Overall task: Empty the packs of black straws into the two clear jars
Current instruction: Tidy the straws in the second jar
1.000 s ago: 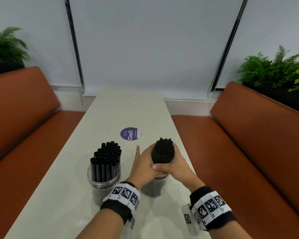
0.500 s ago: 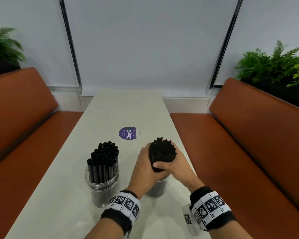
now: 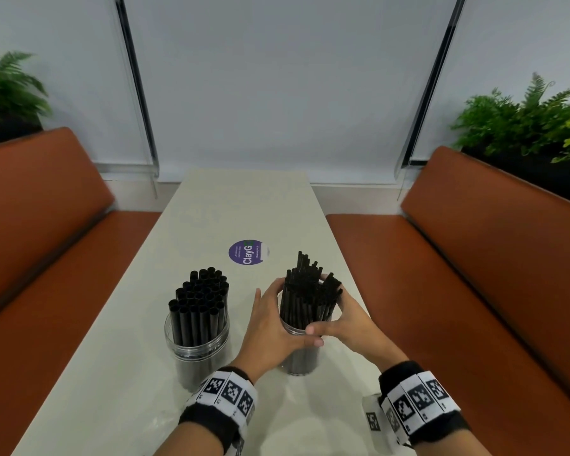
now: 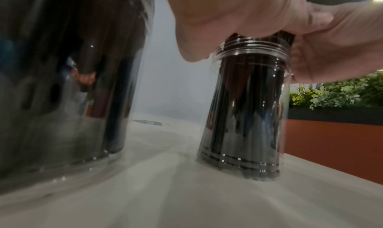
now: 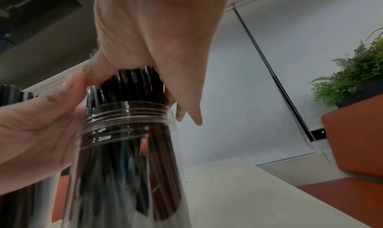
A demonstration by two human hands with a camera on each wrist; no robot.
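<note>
Left hand (image 3: 270,327) and right hand (image 3: 346,320) cup thin black plastic straws (image 3: 308,296) between curled fingers, corralling them above the clear cylindrical jar (image 4: 244,110).

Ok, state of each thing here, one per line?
Left jar: upright on table, full of wide black straws, untouched.
Right jar: upright, thin straws standing in it, tops uneven.
Left hand: cupped round the thin straws above the rim.
Right hand: cupped round them too.

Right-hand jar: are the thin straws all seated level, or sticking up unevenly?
Uneven. In the right jar the thin straws fan out, several standing higher at the back, with both hands cupped around them.
</note>
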